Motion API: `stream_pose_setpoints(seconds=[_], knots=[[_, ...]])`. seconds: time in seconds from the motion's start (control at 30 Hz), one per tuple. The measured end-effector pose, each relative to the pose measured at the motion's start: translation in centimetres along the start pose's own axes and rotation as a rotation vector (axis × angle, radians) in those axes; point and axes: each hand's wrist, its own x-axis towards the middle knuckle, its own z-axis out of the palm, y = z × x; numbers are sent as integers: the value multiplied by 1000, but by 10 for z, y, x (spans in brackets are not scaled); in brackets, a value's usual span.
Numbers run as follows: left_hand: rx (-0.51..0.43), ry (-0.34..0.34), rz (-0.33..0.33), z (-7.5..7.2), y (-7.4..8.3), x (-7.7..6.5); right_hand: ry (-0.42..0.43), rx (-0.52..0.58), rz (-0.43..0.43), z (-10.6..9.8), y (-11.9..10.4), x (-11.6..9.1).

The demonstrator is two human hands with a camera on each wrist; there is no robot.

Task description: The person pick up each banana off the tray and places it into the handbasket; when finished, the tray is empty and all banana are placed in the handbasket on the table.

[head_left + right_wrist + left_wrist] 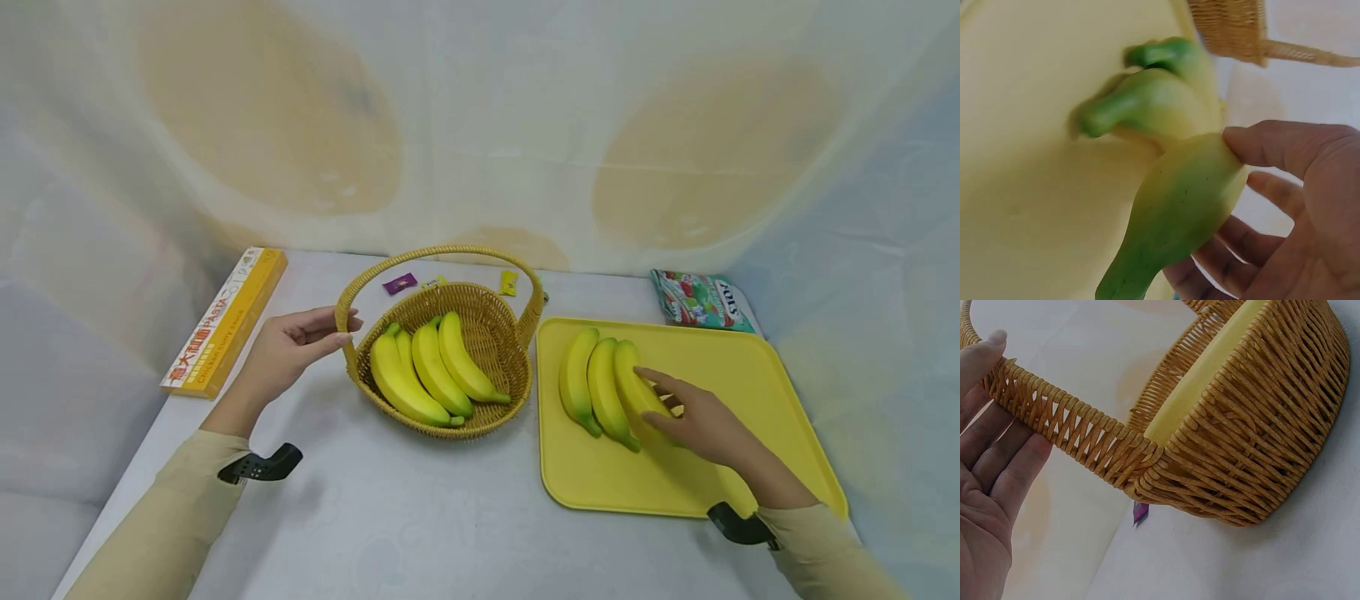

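Note:
A wicker basket [480, 429] with a tall arched handle [450, 250] stands mid-table, several yellow bananas [431, 375] lying in its left part. My left hand [288, 346] holds the left side of that handle, thumb on one face and fingers behind it, as the left wrist view shows. On the yellow tray [720, 492] to the right, two bananas [600, 392] lie side by side. Next to them my right hand [701, 421] grips a third banana [1179, 194] between thumb and fingers, its green stem end pointing toward me.
A yellow pasta box [225, 325] lies at the far left. Behind the basket are a purple wrapped candy [400, 284] and yellow ones [508, 282]. A teal snack bag [701, 300] sits beyond the tray's back edge. Fabric walls [495, 125] enclose the table.

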Motion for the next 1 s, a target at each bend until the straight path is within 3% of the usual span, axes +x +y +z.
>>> stream_pose_setpoints(seconds=[0.47, 0.8, 1.0], knots=[[-7, -4, 10, 0, 0, 0, -80, 104, -262, -14, -51, 0], [-7, -5, 5, 0, 0, -1, -136, 88, -357, -10, -86, 23], [3, 1, 6, 0, 0, 0, -182, 122, -409, -1, -112, 47]])
